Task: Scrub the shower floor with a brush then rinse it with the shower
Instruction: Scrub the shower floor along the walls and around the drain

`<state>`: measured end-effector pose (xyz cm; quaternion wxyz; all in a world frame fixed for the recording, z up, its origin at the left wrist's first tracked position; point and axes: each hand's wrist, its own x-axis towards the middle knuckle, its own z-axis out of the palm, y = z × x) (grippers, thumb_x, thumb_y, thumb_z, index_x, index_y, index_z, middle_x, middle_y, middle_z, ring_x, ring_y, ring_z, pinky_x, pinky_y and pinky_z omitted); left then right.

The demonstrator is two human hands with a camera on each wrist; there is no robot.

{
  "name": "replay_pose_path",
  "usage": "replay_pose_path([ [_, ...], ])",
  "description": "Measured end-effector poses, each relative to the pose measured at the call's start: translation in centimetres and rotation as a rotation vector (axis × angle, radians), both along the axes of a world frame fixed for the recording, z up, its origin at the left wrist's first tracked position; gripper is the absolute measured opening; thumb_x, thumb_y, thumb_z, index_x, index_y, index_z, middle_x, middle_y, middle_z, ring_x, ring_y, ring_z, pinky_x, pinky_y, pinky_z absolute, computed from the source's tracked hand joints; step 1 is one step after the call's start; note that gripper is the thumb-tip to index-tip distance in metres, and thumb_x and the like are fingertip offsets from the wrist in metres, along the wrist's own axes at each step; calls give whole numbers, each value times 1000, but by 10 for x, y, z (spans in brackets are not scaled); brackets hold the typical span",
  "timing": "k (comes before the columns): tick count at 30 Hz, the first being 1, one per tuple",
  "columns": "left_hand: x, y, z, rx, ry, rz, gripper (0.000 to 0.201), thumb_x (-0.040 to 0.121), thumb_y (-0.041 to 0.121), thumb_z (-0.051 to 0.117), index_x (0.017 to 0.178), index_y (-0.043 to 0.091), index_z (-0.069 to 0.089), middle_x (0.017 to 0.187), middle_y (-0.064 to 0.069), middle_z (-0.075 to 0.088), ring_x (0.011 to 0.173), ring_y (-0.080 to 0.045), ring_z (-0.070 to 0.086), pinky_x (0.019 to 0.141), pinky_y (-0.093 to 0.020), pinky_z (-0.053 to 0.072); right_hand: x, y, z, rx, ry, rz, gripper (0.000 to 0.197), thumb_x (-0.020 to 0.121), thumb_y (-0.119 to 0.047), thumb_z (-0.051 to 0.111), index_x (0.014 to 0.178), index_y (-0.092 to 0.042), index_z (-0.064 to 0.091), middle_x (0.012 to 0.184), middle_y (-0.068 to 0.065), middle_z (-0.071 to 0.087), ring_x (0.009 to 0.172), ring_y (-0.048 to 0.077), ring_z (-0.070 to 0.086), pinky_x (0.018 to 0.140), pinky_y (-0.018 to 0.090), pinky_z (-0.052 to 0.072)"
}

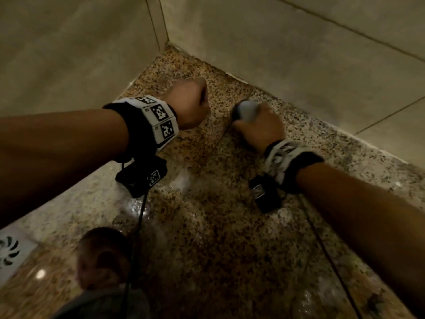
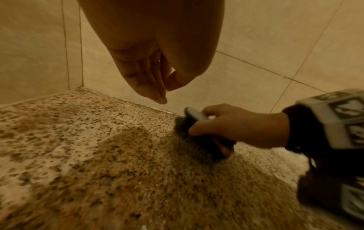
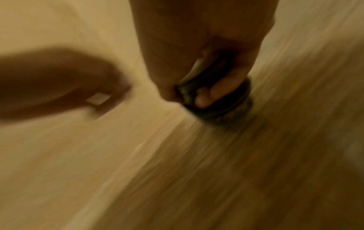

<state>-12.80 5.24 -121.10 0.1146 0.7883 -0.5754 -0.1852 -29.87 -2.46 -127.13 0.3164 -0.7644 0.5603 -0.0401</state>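
Note:
A dark scrubbing brush (image 1: 244, 110) with a pale grip stands bristles-down on the wet speckled shower floor (image 1: 207, 226), close to the far wall's base. My right hand (image 1: 257, 126) grips it from above, fingers curled round the body; the left wrist view shows the brush (image 2: 197, 132) and that hand (image 2: 234, 126) at the floor's joint line. The right wrist view is motion-blurred, with the brush (image 3: 218, 107) under my fingers. My left hand (image 1: 190, 104) hangs above the floor to the brush's left, its fingers (image 2: 155, 93) loose, pointing down and holding nothing.
Beige tiled walls (image 1: 299, 54) meet in a corner just beyond the hands. A metal floor drain (image 1: 9, 252) sits at the near left. Part of my leg (image 1: 101, 256) is at the bottom, with a black cable hanging from the left wrist.

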Motion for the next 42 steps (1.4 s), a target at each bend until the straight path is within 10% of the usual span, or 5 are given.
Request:
replay_pose_path([
  [7,-3,-7,-8,20,67,31,7,91,10,45,94,15,48,92,-6,55,84,-26,51,73,-36,45,-53,-55,-15,-79,183,-246,62,89,-39,63,135,-5,42,128,20,56,111,39,57,84,40,47],
  [15,-3,-21,-5,16,-17,-3,19,89,9,47,106,5,54,102,-16,59,91,-31,54,77,-38,47,49,61,-22,135,1,490,67,87,-44,65,143,-18,39,131,9,57,112,30,58,87,36,49],
  [31,-26,-64,-26,103,74,-7,17,89,20,51,94,5,56,97,-16,59,85,-30,54,69,-35,44,16,-54,-22,-27,30,165,65,82,-40,72,137,-16,49,132,10,58,116,30,57,93,36,46],
  [37,-14,-47,-20,89,13,61,10,89,14,48,81,9,50,84,-13,55,81,-31,52,70,-38,44,83,47,-22,161,160,649,34,96,-41,52,71,-20,40,67,0,45,60,18,46,59,30,38],
  [42,0,-27,-18,93,-54,92,17,92,17,50,97,1,56,94,-19,58,91,-34,55,72,-36,41,40,11,-11,145,-43,306,62,84,-50,66,134,-20,45,111,6,61,90,27,60,71,32,46],
])
